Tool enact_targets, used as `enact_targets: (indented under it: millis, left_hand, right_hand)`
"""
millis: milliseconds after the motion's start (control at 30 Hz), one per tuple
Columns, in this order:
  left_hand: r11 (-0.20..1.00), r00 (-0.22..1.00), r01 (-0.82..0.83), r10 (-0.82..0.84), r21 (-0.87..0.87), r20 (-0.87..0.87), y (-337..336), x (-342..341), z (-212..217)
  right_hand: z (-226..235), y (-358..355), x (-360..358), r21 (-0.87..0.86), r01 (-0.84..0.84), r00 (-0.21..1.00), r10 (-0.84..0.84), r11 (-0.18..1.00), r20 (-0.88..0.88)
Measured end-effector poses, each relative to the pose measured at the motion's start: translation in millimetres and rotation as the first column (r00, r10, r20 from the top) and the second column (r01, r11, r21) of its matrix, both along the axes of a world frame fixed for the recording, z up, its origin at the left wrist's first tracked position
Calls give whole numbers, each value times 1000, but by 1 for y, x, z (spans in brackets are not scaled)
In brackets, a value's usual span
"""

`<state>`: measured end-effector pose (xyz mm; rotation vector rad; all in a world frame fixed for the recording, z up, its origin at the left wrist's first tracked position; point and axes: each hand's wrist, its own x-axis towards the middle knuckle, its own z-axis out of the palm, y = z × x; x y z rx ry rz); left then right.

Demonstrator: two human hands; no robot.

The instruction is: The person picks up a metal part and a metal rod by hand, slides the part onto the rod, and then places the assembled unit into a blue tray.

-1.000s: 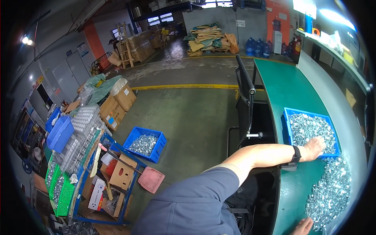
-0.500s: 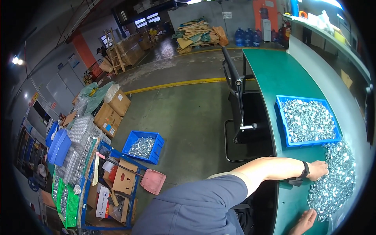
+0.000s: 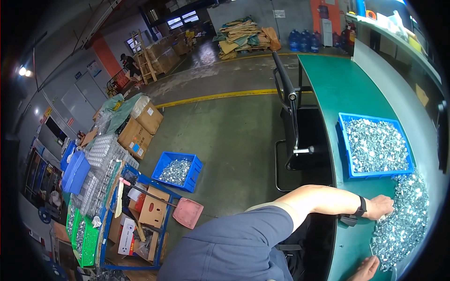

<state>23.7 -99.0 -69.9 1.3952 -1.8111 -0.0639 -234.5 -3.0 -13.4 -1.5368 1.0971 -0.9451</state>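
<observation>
A heap of small shiny metal parts [image 3: 407,225] lies on the green worktable [image 3: 338,82]; their exact kind is too small to tell. My left hand [image 3: 379,207], with a dark band at the wrist, is at the heap's near side with curled fingers; whatever they hold is hidden. Lower down, my right hand [image 3: 367,269] rests by the heap's bottom corner, its fingers extended and partly cut off by the picture's edge. Beyond the heap stands a blue crate [image 3: 344,140] filled with similar parts, some spilling against its side.
A black chair [image 3: 293,122] stands against the table. On the floor is another blue crate [image 3: 194,178] of metal parts. A pink dustpan [image 3: 188,213] leans out by a blue-framed cart [image 3: 161,241] holding cardboard. Cartons [image 3: 133,136] and a green basket [image 3: 89,250] are at left.
The whole view has shifted slightly to the right. My left hand stays at the heap's side with fingers curled, and my right hand stays near the bottom corner.
</observation>
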Motion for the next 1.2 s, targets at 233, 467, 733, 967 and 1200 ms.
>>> enact_targets:
  millis: [233,467,733,967,1200]
  left_hand:
    - [994,986,-18,0,108,168,-3,-5,4]
    - [986,985,30,-57,-163,-163,33,-14,35]
    - [959,842,265,-179,100,-510,138,-21,50]
    - [909,814,320,-121,265,-568,147,-16,63]
    - [806,673,446,-15,390,-739,137,-38,49]
  right_hand:
    - [-1,-1,-2,-18,5,1000,-4,1000,6]
    - [-10,-9,-12,18,-11,999,12,1000,-30]
    - [-7,-3,-4,21,-55,998,55,998,-18]
    - [-34,-11,-1,65,25,989,-34,998,145]
    - [-16,-4,6,81,-46,975,27,996,221]
